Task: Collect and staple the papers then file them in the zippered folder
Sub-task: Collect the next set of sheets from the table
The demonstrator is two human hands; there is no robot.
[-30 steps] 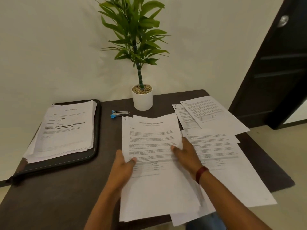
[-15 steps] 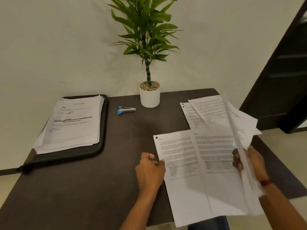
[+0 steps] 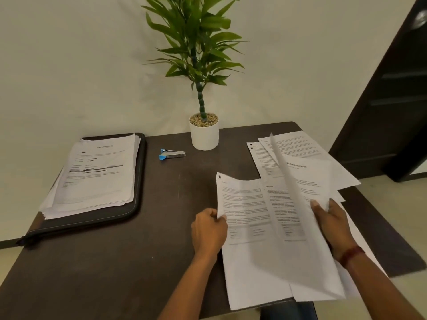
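Loose printed papers [image 3: 245,211] lie spread over the right half of the dark table [image 3: 120,269]. My left hand [image 3: 209,229] pinches the left edge of the nearest sheet. My right hand [image 3: 332,225] holds a bundle of sheets [image 3: 298,227] tilted up on edge over the spread. More sheets [image 3: 298,148] lie further back on the right. A small blue and silver stapler [image 3: 172,154] lies near the table's far middle. The black zippered folder [image 3: 138,195] sits at the left with a stack of papers [image 3: 97,174] on top.
A white pot [image 3: 204,135] with a green plant stands at the back edge, just right of the stapler. A dark door [image 3: 392,100] is at the far right. Some sheets overhang the table's near and right edges.
My right hand swept the bundle from the table's middle to the right and tilted it up. My left hand moved right and took hold of the uncovered sheet's left edge.
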